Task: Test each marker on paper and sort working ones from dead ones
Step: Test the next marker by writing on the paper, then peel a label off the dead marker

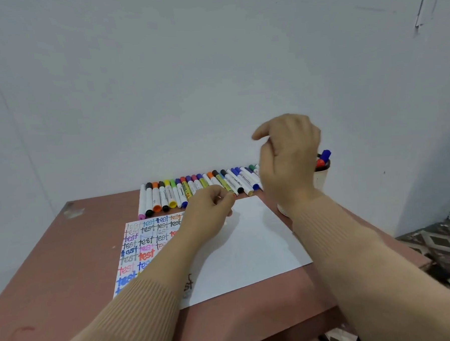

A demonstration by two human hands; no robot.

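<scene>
While left hand and right hand hover curled, grips unclear, markers line the back edge of the table.

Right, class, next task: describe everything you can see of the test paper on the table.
The test paper is white, thin and flat on the reddish-brown table, just in front of the row of capped markers. Its left part is packed with the word "test" in many colours; its right part is mostly blank. The left hand and its sleeve hang over its middle, so one sheet or two cannot be told.
</scene>
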